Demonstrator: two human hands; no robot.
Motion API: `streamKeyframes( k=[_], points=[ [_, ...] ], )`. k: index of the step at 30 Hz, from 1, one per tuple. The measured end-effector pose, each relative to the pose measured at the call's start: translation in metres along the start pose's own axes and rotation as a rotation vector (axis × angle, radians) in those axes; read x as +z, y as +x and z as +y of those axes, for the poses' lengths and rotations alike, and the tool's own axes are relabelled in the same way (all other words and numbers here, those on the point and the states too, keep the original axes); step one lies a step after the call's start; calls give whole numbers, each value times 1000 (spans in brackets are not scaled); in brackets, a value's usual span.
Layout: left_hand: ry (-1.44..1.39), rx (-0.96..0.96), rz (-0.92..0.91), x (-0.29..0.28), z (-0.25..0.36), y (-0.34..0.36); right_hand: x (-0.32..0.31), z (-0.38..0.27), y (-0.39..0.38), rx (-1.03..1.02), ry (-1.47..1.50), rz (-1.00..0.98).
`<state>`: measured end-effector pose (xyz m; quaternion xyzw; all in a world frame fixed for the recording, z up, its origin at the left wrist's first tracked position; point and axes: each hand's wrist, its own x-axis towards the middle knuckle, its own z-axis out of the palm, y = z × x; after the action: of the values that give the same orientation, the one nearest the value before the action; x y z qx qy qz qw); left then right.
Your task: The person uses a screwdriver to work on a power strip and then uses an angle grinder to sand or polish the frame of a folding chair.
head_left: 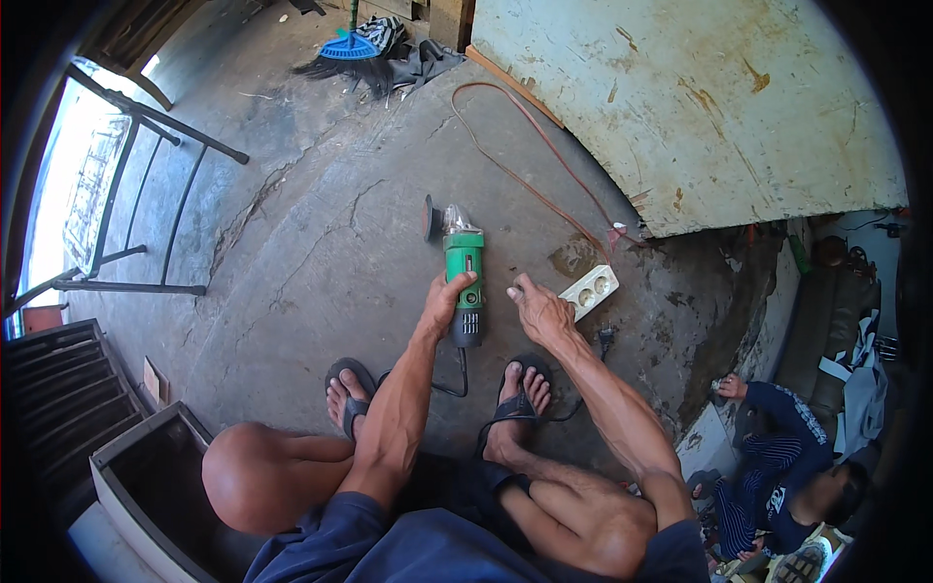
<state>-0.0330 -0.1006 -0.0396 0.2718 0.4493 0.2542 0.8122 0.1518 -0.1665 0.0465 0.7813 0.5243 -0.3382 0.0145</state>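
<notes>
Bare knees and dark blue shorts fill the lower edge, the person squatting in black flip-flops (350, 389) on a cracked grey concrete floor (311, 262). To the left stand a black metal frame (146, 194) and an open grey box (136, 476). A large pale, paint-chipped board (700, 107) lies at upper right, with a blue broom head (350, 44) near the top. Another person in dark striped clothes (777, 466) sits at lower right.

The left hand (449, 296) wraps its fingers around the rear of an angle grinder (464, 272) lying on the floor ahead of the feet. The grinder has a green body, a black handle end trailing a black cord, and a dark disc at its far end. The right hand (539, 311) hovers just beside it, fingers curled together; whether they pinch anything cannot be told. A white power strip (593, 290) with an orange cable (525, 155) lies just beyond that hand.
</notes>
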Motion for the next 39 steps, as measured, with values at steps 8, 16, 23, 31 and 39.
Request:
streamKeyframes(
  k=[8,16,23,31,39],
  points=[
    [13,3,-1,0,0,0,-6,0,11,113,-220,-165],
    [-20,-11,4,-2,1,-1,-13,-22,-3,-286,183,-27],
    [-25,27,10,-3,-8,8,1,-31,-9,-350,14,-50],
    [-4,52,28,-1,-8,7,-4,-32,-13,-401,-42,57],
    [24,79,47,5,-6,5,-13,-46,-14,-361,-232,1]
  ],
)
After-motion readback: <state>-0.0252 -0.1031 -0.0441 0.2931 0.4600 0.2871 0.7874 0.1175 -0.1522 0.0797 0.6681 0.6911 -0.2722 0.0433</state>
